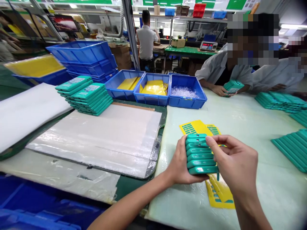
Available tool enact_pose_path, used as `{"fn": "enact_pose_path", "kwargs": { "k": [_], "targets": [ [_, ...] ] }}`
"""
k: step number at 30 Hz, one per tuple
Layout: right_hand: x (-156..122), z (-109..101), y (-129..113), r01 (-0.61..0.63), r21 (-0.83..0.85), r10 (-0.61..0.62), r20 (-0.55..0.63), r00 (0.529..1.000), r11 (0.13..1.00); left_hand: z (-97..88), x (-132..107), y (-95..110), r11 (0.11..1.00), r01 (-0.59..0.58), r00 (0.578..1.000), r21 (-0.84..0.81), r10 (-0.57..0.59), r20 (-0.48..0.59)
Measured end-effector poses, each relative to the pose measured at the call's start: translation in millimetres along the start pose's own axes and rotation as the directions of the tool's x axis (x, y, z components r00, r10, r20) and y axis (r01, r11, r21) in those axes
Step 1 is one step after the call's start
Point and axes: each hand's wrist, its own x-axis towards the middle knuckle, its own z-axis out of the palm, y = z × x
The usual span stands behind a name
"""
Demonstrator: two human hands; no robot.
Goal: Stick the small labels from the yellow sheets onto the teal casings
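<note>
blue bins (151, 99) holding yellow sheets (153, 87) and clear plastic (183, 92), left hand (178, 163) clasping teal case stack (200, 158), right hand (236, 163) pinching teal strip (201, 144), yellow cards (193, 127) below

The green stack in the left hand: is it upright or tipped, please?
Upright; in the left hand, the green stack shows nearly level layers.

The cases (200, 158) are teal, the sheets (198, 126) yellow with rows of teal strips (189, 129), the bins (188, 103) blue.
</note>
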Motion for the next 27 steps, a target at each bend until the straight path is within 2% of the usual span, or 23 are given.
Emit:
{"fn": "enact_pose_path", "kwargs": {
  "k": [5,8,11,13,15,16,18,21,24,27],
  "targets": [
    [-0.7,0.0,3.6,-0.044,0.001,0.044,0.057,0.997,0.999,0.3,-0.2,1.3,0.999,0.035,0.999,0.009,-0.035,0.012],
    [1.9,0.5,7.0,-0.034,-0.07,0.041,0.09,0.995,0.997,0.6,-1.0,0.6,0.998,0.064,0.998,0.021,-0.065,0.023],
    [10.3,-1.4,10.0,0.114,-0.241,-0.088,0.119,0.989,0.964,0.0,-1.1,1.2,0.996,0.081,0.996,0.022,-0.082,0.031],
    [20.3,-5.7,10.2,0.232,-0.374,-0.184,0.16,0.97,0.898,-0.8,-0.8,2.5,0.996,0.09,0.995,0.017,-0.09,0.041],
    [32.2,-14.0,9.2,0.283,-0.466,-0.218,0.189,0.957,0.838,-1.6,-0.5,3.4,0.996,0.088,0.995,0.014,-0.089,0.042],
    [38.0,-19.8,8.4,0.28,-0.469,-0.215,0.188,0.958,0.837,-1.8,-0.5,3.4,0.997,0.082,0.996,0.015,-0.082,0.039],
    [47.1,-33.7,6.7,0.241,-0.367,-0.188,0.175,0.966,0.898,-1.6,-0.8,2.2,0.998,0.059,0.998,0.02,-0.06,0.033],
    [52.2,-53.6,4.9,0.111,-0.086,-0.096,0.159,0.983,0.99,-0.3,-1.9,-1.3,1.0,0.013,0.999,0.027,-0.014,0.03],
    [49.1,-60.4,3.9,0.05,0.098,-0.06,0.102,0.993,0.994,0.8,-2.8,-3.3,1.0,-0.007,1.0,0.023,0.007,0.02],
    [42.9,-50.4,1.7,0.079,0.208,-0.107,0.126,0.986,0.975,0.5,-1.9,-1.5,1.0,0.017,1.0,0.01,-0.017,0.017]
  ]
}}
